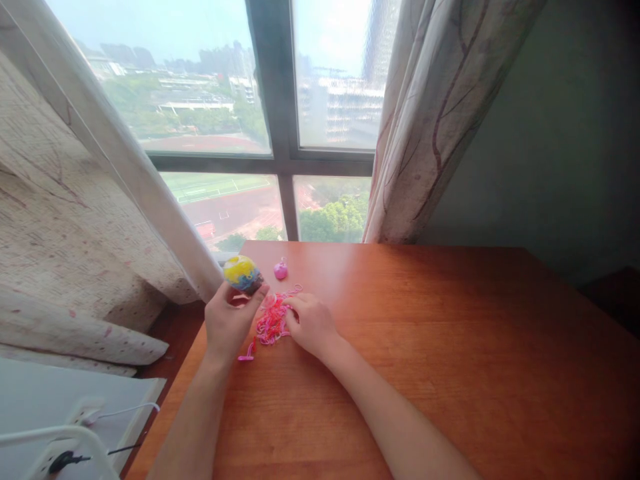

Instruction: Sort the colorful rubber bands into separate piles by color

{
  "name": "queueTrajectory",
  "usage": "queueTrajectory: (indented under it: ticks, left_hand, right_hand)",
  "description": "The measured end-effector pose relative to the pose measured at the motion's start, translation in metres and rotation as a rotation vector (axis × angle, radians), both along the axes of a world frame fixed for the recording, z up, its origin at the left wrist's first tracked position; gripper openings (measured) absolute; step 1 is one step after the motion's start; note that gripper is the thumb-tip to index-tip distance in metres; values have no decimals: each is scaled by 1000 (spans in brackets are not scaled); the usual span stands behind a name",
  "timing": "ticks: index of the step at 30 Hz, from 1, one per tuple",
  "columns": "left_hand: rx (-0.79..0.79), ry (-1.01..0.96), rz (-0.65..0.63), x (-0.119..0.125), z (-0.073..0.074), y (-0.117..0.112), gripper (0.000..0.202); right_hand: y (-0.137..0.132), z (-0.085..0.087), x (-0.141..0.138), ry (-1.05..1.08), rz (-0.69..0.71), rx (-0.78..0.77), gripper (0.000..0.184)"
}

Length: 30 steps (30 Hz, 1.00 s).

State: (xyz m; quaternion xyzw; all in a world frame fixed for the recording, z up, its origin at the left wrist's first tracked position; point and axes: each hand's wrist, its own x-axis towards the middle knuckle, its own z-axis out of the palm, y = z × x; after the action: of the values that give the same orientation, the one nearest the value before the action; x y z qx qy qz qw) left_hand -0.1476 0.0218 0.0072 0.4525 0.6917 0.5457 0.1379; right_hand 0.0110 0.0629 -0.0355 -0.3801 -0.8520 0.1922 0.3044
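Held up in the fingers of my left hand is a rubber band ball, yellow on top, blue in the middle and dark at the lower right. Its underside is partly hidden by my thumb and fingers. To the right, my right hand rests at the edge of a loose heap of rubber bands in pink, red and white. Its fingers are curled together at the heap, and what they pinch is too small to make out. The heap lies on the wooden table.
Behind the heap sits a small round pink thing. A pink strip lies in front, near the table's left edge. A window with curtains stands beyond the table. Sockets with plugs are at the lower left.
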Motion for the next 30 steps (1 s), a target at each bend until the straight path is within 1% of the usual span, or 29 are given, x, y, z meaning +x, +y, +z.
queueTrajectory:
  ticks: [2, 4, 6, 8, 13, 16, 18, 20, 23, 25, 27, 30]
  left_hand:
    - [19, -42, -23, 2, 1, 0, 37]
    - [66, -163, -37, 4, 2, 1, 38]
    - [118, -301, -29, 6, 3, 2, 37]
    - [143, -394, -18, 6, 3, 4, 36]
    - [150, -573, -29, 5, 4, 6, 40]
    - [133, -638, -41, 7, 6, 6, 42]
    - [116, -656, -51, 9, 6, 6, 43]
    - [111, -648, -54, 10, 6, 6, 44]
    - [119, -599, -45, 10, 4, 6, 47]
    - [127, -550, -34, 9, 3, 7, 47]
    - [140, -489, -17, 9, 2, 7, 45]
    - [166, -392, 9, 9, 2, 7, 41]
  right_hand:
    - [0, 0, 0, 20, 5, 4, 19]
    - [-2, 1, 0, 62, 29, 13, 22]
    - [-3, 2, 1, 118, 57, 27, 27]
    - [-5, 4, 1, 166, 67, 39, 31]
    - [-7, 7, 1, 254, 69, 50, 33]
    - [-6, 8, 1, 304, 76, 30, 36]
    - [-5, 8, 3, 322, 90, 4, 38]
    - [-4, 8, 5, 316, 136, -23, 42]
    - [-1, 8, 9, 251, 232, -70, 53]
    - [1, 9, 11, 187, 261, -92, 59]
    - [3, 10, 13, 145, 237, -91, 56]
    - [5, 9, 13, 128, 158, -76, 45]
